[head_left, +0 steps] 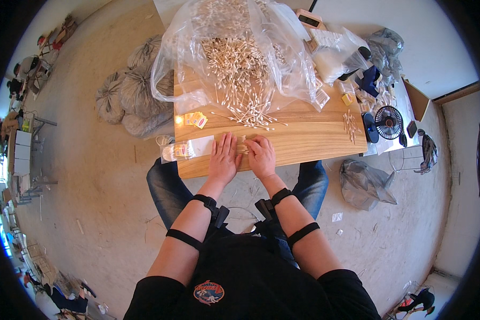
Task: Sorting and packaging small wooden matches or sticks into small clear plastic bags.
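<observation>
My left hand [224,156] lies flat on the wooden table, fingers stretched out, beside the end of a white card [202,145]. A row of cotton swabs [242,145] sits between my two hands, partly covered by them. My right hand [262,156] presses against the right end of this row with bent fingers. To the left of the card is a clear plastic packet [177,151] with swabs and a yellow label. Several small yellow-and-white labels [196,119] lie above it. A loose heap of swabs [253,111] spills toward me from a big clear bag [170,90].
A few swabs [350,126] lie at the right of the table [309,133]. Past its right edge stand a small black fan [389,122] and assorted packages. Tied grey bags [144,93] sit on the floor at left, and another grey plastic bag [364,184] at right.
</observation>
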A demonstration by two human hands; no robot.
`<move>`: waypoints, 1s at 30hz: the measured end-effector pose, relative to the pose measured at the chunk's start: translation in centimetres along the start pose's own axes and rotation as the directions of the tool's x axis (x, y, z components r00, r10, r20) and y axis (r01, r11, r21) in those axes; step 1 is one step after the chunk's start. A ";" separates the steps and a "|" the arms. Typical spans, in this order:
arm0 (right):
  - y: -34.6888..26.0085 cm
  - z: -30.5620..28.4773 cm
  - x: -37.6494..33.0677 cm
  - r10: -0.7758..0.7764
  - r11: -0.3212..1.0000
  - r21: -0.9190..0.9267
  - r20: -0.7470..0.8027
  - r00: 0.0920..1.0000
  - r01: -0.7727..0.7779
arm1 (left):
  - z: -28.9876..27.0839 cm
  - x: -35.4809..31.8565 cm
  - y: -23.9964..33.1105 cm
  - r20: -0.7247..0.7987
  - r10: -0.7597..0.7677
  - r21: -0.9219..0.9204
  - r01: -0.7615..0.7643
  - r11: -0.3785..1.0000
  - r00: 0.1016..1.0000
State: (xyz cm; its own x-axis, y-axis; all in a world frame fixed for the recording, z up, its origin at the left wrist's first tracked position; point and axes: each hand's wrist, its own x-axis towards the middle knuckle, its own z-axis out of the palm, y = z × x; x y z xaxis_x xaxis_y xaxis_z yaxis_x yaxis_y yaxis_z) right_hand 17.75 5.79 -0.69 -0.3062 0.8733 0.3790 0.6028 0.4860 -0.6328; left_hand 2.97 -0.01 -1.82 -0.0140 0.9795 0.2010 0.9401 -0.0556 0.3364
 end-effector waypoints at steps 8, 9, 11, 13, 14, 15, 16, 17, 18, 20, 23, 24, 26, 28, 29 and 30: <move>-0.2 -0.1 0.1 -0.005 0.999 -0.033 0.026 1.000 0.006 | 0.0 0.0 0.0 0.001 -0.005 0.012 0.005 1.000 1.000; -0.3 -0.1 0.1 -0.006 0.999 -0.033 0.026 1.000 0.007 | 0.1 0.0 -0.1 0.000 -0.005 0.012 0.005 1.000 1.000; -0.5 0.0 0.1 0.003 0.998 -0.065 0.011 1.000 -0.002 | 0.1 -0.1 -0.1 0.008 -0.006 0.023 0.006 1.000 1.000; -0.2 0.1 0.0 -0.005 0.998 -0.067 0.016 1.000 0.006 | 0.2 0.0 0.0 0.005 -0.002 0.024 0.002 1.000 1.000; 0.0 0.1 0.0 -0.013 0.998 -0.069 0.022 1.000 0.014 | 0.2 0.0 0.0 0.002 0.002 0.024 -0.002 1.000 1.000; 0.1 0.0 0.0 -0.013 0.998 -0.069 0.022 1.000 0.014 | 0.2 0.0 0.0 0.002 0.001 0.024 -0.001 1.000 1.000; 0.1 0.0 0.0 -0.014 0.997 -0.071 0.042 0.999 0.017 | 0.2 0.0 0.0 0.007 -0.004 0.020 0.004 1.000 1.000; 0.2 -0.1 0.0 -0.015 0.997 -0.074 0.062 0.998 0.020 | 0.2 0.0 0.0 0.013 -0.008 0.016 0.008 1.000 1.000; 0.0 -0.1 0.0 -0.016 0.997 -0.073 0.062 0.998 0.020 | 0.1 0.0 0.0 0.013 -0.009 0.017 0.009 1.000 1.000; -0.3 -0.1 0.0 0.007 0.995 -0.096 0.074 0.997 0.000 | 0.1 0.0 0.0 0.036 -0.015 0.029 0.014 0.999 0.999; -0.6 0.1 0.1 -0.087 0.962 -0.243 0.159 0.983 0.124 | 0.1 0.0 0.0 0.034 -0.008 0.039 0.007 0.999 0.999; -0.9 0.0 0.2 -0.090 0.962 -0.242 0.161 0.983 0.128 | 0.2 -0.1 -0.1 0.031 -0.011 0.039 0.010 0.999 0.999; -1.4 -0.1 0.2 -0.080 0.937 -0.305 0.293 0.953 0.172 | 0.4 -0.3 -0.5 -0.001 0.006 0.037 -0.006 0.999 1.000; -1.0 -0.1 -0.1 -0.095 0.940 -0.286 0.302 0.949 0.186 | 0.4 -0.2 -0.3 0.003 -0.010 0.023 0.010 1.000 1.000; -0.7 -0.1 -0.2 -0.109 0.944 -0.267 0.309 0.945 0.196 | 0.5 -0.2 -0.2 0.009 -0.024 0.010 0.024 1.000 1.000; -0.7 -0.1 -0.3 -0.115 0.943 -0.264 0.312 0.943 0.202 | 0.5 -0.2 -0.3 0.005 -0.030 0.010 0.030 0.999 1.000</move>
State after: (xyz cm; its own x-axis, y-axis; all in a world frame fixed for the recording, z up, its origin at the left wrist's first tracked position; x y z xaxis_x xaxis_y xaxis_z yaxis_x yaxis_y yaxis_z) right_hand 17.47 5.21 -0.24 -0.5882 0.7785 0.2191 0.7012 0.6259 -0.3415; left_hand 2.88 -0.11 -2.44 -0.0407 0.9817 0.1858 0.9427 -0.0238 0.3328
